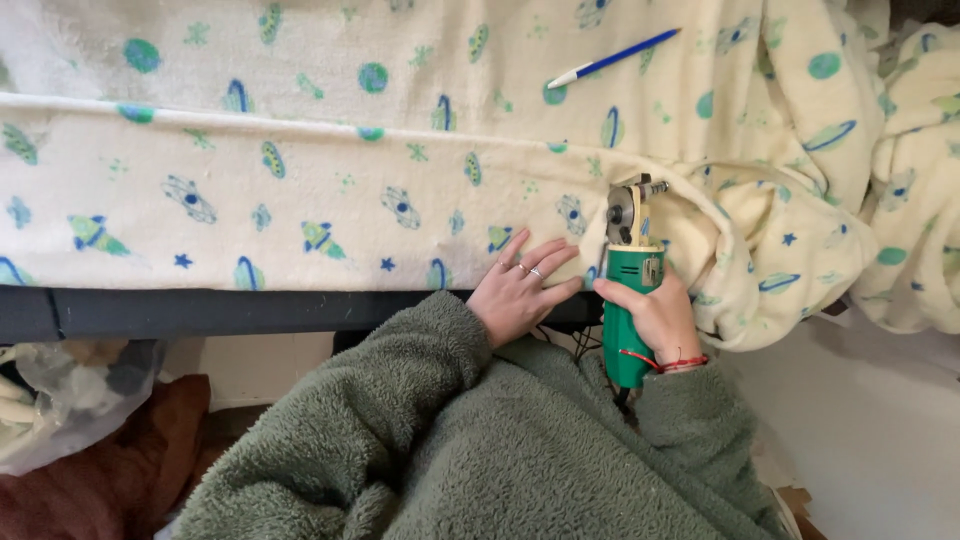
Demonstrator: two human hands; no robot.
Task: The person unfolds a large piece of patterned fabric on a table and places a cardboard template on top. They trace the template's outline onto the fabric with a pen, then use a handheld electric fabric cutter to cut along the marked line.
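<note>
At the table edge: a person in a green fleece top works cream printed fabric lying flat over a dark-edged table.
Right hand: the right hand is closed round the green body of an electric fabric cutter, fingers wrapped fully about it.
Left hand: the left hand lies open and flat, palm down on the cloth just beside the cutter; it grips nothing.
Cutter position: upright at the near table edge, its metal head set in the cloth where the flat part meets the bunched part.
Handling, cloth: judged soft, light and limp; likely to ruck, so best pinned flat close to the blade.
Handling, cutter: judged rigid and weighty; hold by the green barrel, clear of the head.
Other items: a blue and white pen lies on the cloth, well apart.
</note>
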